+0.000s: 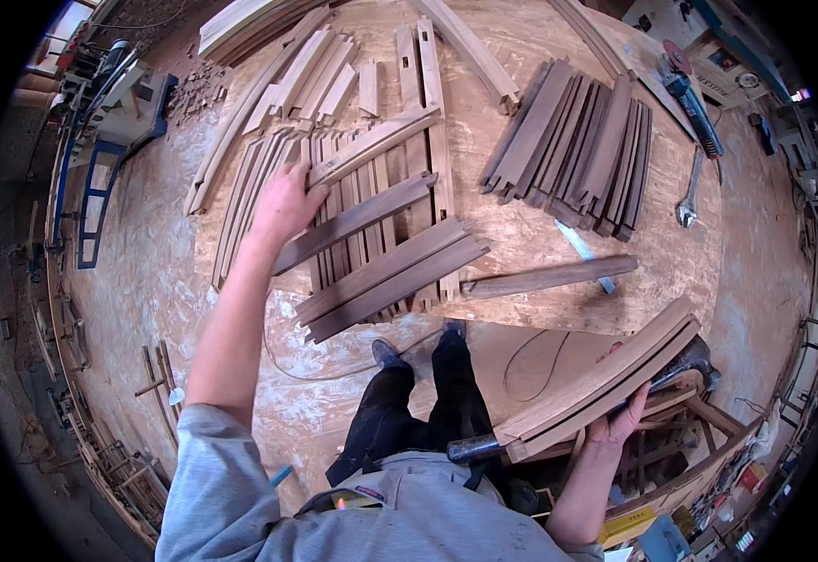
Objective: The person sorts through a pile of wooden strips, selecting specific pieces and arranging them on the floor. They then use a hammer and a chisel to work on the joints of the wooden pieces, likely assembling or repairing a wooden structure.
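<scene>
While the left hand [287, 201] reaches out toward ten o'clock from the middle of the view, the right hand [618, 423] is at four o'clock, closed from below around a pair of wooden strips [585, 384]. Its fingertips show past their far edge and its thumb lies along the near one. A hammer [473, 450] runs lengthwise under this pair, its grip sticking out toward eight o'clock and its dark head toward two; I cannot tell whether the hand bears its weight too.

The left hand's fingers are bent at the lower end of a pale strip [376, 147] that slants across a row of upright slats. Its fingertips are partly hidden, so I cannot tell whether they pinch it or only touch it.

Just below, a darker strip [357, 222] slants the same way, and two brown strips [392, 279] lie side by side at the centre. At three o'clock a single strip [550, 278] crosses a pale blue strip [585, 253] on the wooden tabletop [671, 272]. Between one and two o'clock lies a dark stack of strips [568, 140]; a wrench [688, 199] is beyond it, nearer three.
</scene>
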{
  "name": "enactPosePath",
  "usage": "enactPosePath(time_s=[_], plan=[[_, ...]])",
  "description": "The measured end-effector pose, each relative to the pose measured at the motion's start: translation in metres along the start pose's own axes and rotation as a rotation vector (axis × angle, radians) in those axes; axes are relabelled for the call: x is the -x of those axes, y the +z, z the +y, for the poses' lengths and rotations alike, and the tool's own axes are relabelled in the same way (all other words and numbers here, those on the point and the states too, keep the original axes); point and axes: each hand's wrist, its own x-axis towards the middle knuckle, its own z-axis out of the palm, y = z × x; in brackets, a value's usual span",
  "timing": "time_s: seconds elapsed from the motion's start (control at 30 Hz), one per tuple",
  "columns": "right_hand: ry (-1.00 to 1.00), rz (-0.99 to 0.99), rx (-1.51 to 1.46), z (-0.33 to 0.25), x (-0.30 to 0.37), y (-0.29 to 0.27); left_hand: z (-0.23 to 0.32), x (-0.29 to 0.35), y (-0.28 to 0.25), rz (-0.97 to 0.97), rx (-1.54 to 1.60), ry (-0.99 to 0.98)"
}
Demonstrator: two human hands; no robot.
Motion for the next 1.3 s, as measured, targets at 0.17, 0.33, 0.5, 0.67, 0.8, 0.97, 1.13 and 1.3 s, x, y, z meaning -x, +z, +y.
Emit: enactPosePath(time_s=[0.17, 0.33, 0.5, 0.67, 0.8, 0.97, 1.13, 1.3], plan=[[0.032, -0.010, -0.008, 0.007, 0.001, 0.002, -0.002, 0.009, 0.000, -0.075, -0.030, 0.033], [0.040, -0.029, 0.007, 0.010, 0.001, 0.007, 0.002, 0.020, -0.001, 0.098, -0.094, 0.159], [0.043, -0.057, 0.013, 0.012, 0.002, 0.009, 0.001, 0.025, 0.002, 0.223, -0.070, 0.232], [0.041, -0.054, -0.007, 0.015, 0.003, 0.009, -0.004, 0.022, 0.006, 0.202, -0.094, 0.179], [-0.001, 0.042, 0.007, 0.018, 0.003, 0.010, -0.010, 0.023, 0.008, 0.186, -0.136, 0.134], [0.054, -0.008, -0.054, 0.016, 0.002, 0.003, -0.003, 0.023, 0.002, 0.344, -0.243, 0.252], [0.048, -0.009, -0.046, 0.019, 0.001, 0.007, -0.007, 0.020, 0.007, 0.411, -0.301, 0.269], [0.062, -0.088, -0.027, 0.020, -0.002, 0.006, -0.011, 0.017, 0.007, 0.149, -0.129, 0.163]])
